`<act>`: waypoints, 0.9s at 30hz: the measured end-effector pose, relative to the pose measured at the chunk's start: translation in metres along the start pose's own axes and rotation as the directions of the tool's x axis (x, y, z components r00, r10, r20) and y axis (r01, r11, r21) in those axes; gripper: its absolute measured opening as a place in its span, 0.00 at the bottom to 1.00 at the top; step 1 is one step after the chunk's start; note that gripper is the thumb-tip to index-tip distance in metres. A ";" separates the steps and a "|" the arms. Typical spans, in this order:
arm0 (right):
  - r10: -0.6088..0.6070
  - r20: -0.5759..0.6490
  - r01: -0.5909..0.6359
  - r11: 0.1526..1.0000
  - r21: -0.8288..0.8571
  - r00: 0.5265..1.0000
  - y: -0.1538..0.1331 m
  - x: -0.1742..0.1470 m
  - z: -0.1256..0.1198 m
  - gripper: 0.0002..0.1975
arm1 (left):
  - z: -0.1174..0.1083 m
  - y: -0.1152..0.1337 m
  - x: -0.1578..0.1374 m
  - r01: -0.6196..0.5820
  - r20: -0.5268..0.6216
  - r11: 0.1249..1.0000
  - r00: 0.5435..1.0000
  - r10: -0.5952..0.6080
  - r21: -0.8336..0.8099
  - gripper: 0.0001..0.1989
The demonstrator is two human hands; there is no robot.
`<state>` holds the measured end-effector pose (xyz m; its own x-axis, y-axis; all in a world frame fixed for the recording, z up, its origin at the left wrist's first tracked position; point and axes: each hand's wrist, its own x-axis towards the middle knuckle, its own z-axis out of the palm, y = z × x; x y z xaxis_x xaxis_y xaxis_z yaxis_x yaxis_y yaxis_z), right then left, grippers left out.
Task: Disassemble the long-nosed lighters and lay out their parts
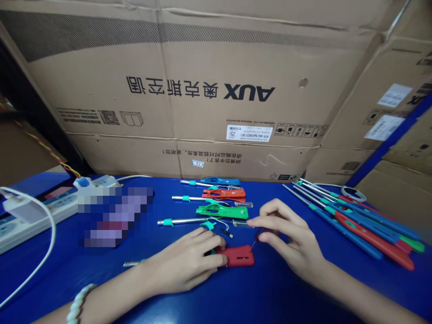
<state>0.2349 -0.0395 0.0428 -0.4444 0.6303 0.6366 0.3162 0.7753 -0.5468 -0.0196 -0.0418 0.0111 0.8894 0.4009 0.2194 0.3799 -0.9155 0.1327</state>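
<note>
Our right hand has thumb and forefinger pinched on a little screwdriver, its tip down at the right end of the red case. We've got our left hand gripping the case's other end, fingers curled over it, so the case sits flat on the table between both hands. Can't tell if there's a screw under that tip. A metal tube pokes out past our left wrist.

So, progress: we'd call this one partway. Just beyond the fingers, the green shell, orange shell and blue shell lie with tubes and bits loose beside them, so those three sets aren't together. Off to the right, a pile of sticks looks whole. Power strip is far left, big carton behind.
</note>
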 end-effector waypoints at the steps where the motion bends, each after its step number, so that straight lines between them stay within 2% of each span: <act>1: 0.029 -0.008 -0.029 0.999 0.022 1.000 -0.001 0.000 0.001 0.09 | 0.000 0.000 0.000 -0.001 0.005 1.000 1.000 0.001 0.000 0.11; 6: 0.239 -0.079 -0.218 0.953 0.210 0.968 -0.001 0.002 0.001 0.06 | 0.000 0.000 0.000 -0.001 0.024 1.000 1.000 0.001 -0.001 0.11; 9: 0.348 -0.041 -0.313 0.884 0.348 0.937 0.000 0.003 -0.001 0.08 | 0.000 0.000 0.000 0.000 0.032 1.000 0.999 0.000 -0.007 0.11; 14: 0.350 0.134 -0.372 0.823 0.429 0.927 0.004 0.004 0.000 0.07 | -0.001 -0.001 0.000 -0.002 0.041 1.000 0.999 0.003 -0.015 0.12; 19: 0.324 0.311 -0.449 0.653 0.609 0.893 0.006 0.003 0.006 0.11 | -0.001 -0.001 0.000 -0.006 0.019 1.000 1.000 0.007 -0.025 0.11; 27: 0.378 0.266 -0.452 0.586 0.673 0.887 0.006 0.005 0.007 0.17 | -0.002 0.000 0.000 -0.009 -0.018 1.000 1.000 0.008 -0.026 0.11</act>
<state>0.2288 -0.0321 0.0386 -0.4973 0.8411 0.2129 -0.1776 0.1415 -0.9739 -0.0196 -0.0418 0.0128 0.8877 0.3941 0.2380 0.3656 -0.9177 0.1557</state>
